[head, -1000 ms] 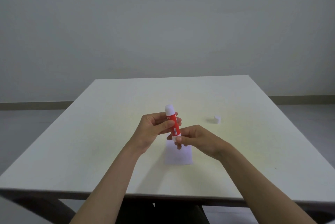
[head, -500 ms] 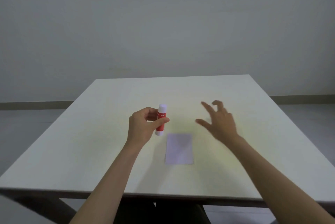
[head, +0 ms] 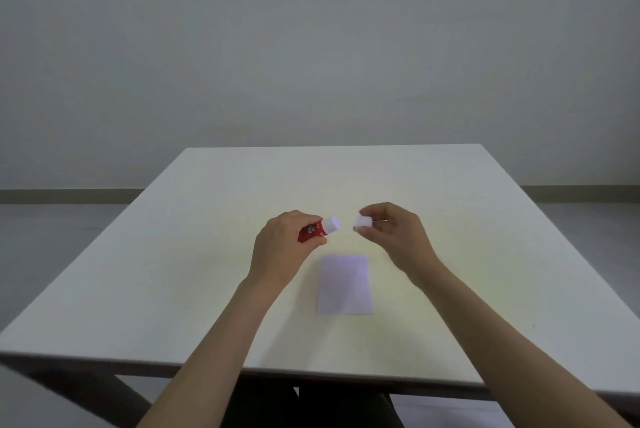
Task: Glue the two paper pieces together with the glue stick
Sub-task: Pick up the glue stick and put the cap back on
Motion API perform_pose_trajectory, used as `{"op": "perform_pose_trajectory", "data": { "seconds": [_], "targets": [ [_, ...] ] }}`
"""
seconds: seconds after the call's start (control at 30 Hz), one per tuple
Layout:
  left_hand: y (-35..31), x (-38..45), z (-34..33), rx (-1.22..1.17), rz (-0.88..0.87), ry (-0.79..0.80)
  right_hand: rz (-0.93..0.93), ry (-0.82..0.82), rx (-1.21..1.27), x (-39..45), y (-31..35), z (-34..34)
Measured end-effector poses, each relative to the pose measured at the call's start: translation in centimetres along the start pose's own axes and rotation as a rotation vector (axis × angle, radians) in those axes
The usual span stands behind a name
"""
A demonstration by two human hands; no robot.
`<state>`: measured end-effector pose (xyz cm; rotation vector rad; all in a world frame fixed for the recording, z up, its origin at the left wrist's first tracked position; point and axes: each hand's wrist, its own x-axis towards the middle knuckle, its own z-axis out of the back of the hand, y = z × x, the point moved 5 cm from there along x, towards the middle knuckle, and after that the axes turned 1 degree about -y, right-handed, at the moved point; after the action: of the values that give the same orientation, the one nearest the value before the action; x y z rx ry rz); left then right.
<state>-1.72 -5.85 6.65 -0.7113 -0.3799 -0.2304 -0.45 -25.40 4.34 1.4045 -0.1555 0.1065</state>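
Observation:
My left hand [head: 282, 247] grips a red glue stick [head: 317, 230], tilted so its white tip points right. My right hand [head: 394, 233] pinches the small white cap [head: 363, 222] between thumb and fingers, its opening facing the stick's tip with a short gap between them. Both hands hover above the table, just beyond a pale white paper rectangle [head: 345, 284] that lies flat near the table's middle. I see only one sheet outline; whether a second piece lies on it I cannot tell.
The white table [head: 173, 272] reaches from the front edge to a grey wall behind. A dark table frame shows under the near edge. Grey floor lies on both sides.
My right hand reached right, picked the white cap off the table and brought it back toward the stick. My left hand tilted the glue stick from upright to pointing right.

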Motion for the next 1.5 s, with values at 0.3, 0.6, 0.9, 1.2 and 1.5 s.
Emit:
{"op": "perform_pose_trajectory", "data": {
  "seconds": [0.3,0.6,0.9,1.2,1.5],
  "targets": [
    [-0.5,-0.2,0.0,0.016,-0.01,0.024,0.021,0.07,0.037,0.0,1.2,-1.9],
    [-1.0,-0.2,-0.3,0.127,-0.063,0.063,0.123,0.165,-0.202,0.2,2.2,-2.5],
    [-2.5,-0.5,-0.4,0.186,-0.185,0.031,0.123,0.035,-0.41,0.2,2.1,-2.8],
    [-2.3,-0.2,-0.2,0.172,-0.153,0.013,0.086,0.136,-0.466,0.1,2.5,-2.2],
    [-2.0,-0.2,-0.6,0.13,-0.117,-0.016,0.129,0.13,-0.524,0.0,2.7,-2.5]
  ]
}}
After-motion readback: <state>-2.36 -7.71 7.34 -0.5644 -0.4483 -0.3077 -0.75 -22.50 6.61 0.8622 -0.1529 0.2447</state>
